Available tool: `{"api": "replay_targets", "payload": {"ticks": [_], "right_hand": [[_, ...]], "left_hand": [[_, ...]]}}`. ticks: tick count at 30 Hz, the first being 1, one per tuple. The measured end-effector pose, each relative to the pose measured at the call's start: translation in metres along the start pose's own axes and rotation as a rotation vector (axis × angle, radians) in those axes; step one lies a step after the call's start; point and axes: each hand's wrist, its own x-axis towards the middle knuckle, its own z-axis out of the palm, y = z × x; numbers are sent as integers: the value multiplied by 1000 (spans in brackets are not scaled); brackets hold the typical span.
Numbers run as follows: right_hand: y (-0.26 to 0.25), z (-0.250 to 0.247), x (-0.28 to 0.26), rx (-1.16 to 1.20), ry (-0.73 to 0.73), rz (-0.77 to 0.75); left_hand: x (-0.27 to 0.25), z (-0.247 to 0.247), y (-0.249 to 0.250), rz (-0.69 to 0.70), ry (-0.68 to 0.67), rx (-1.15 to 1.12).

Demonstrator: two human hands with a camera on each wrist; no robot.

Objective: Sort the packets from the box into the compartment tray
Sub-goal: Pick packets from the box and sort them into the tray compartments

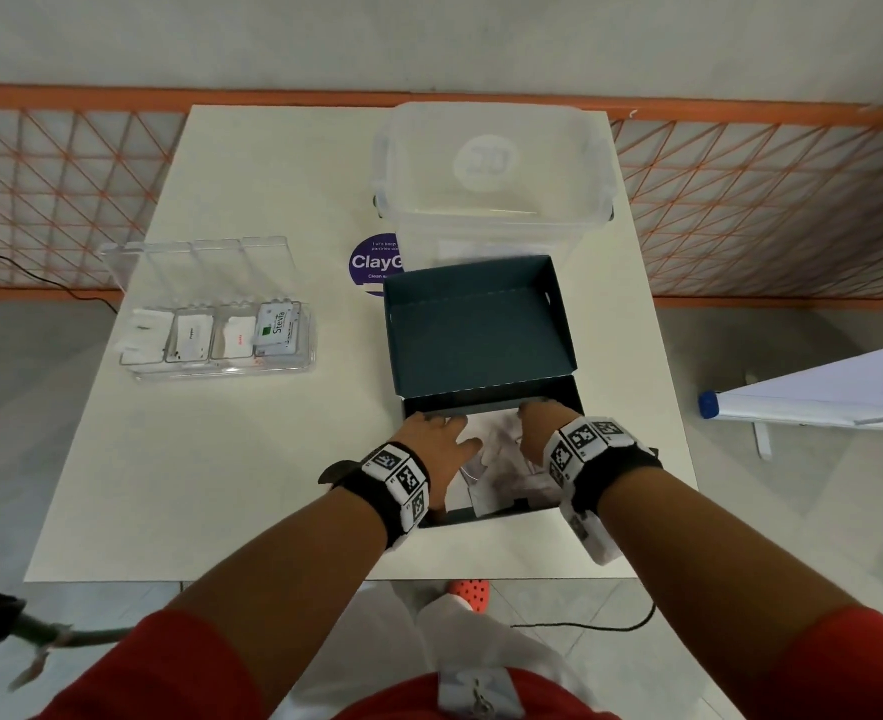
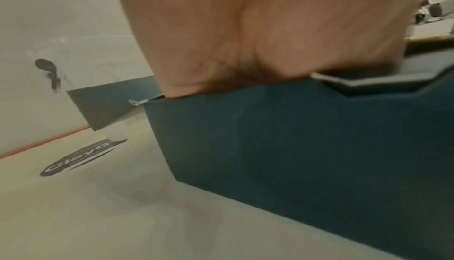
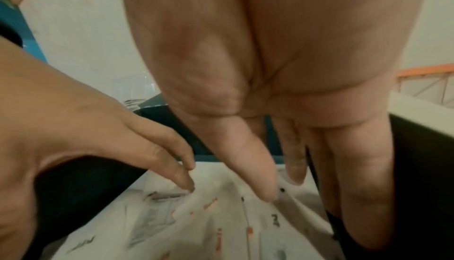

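A dark teal box (image 1: 486,335) stands open on the white table (image 1: 231,459), its lid tipped back. White packets (image 1: 496,459) with red and black print lie in a heap inside it. Both hands are down in the box. In the right wrist view my left hand (image 3: 186,177) touches the packets (image 3: 196,225) with straight fingertips, and my right hand (image 3: 282,186) points its straight fingers and thumb down at the heap, holding nothing. The clear compartment tray (image 1: 221,368) sits at the left with packets in its compartments, a Stevia packet (image 1: 275,330) in the rightmost one.
A clear plastic bin (image 1: 491,174) stands right behind the box. A round purple sticker (image 1: 374,262) lies on the table between tray and box. Orange mesh fencing (image 1: 766,200) runs behind the table. The left wrist view shows the box's outer wall (image 2: 294,147).
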Motion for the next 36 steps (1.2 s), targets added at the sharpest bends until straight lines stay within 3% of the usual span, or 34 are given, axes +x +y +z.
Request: {"api": "replay_targets", "payload": {"ticks": [6, 10, 12, 16, 20, 25, 27, 31, 36], "right_hand": [[-6, 7, 5, 17, -135, -114], [1, 2, 8, 37, -30, 41], [4, 6, 12, 21, -66, 84], [-4, 7, 12, 9, -183, 66], [-16, 5, 3, 15, -177, 32], [-23, 4, 14, 185, -286, -31], [-18, 4, 16, 226, -272, -6], [-7, 7, 16, 80, -163, 76], [-14, 15, 24, 59, -211, 44]], "left_hand": [[-1, 3, 6, -28, 63, -10], [-2, 4, 8, -39, 103, 21], [-2, 4, 10, -44, 114, 25], [-3, 1, 10, -47, 117, -33], [-3, -1, 12, -61, 103, -96], [0, -3, 11, -40, 96, -164], [0, -3, 10, -26, 104, -182], [2, -2, 9, -16, 115, -243], [6, -7, 20, -45, 4, -246]]}}
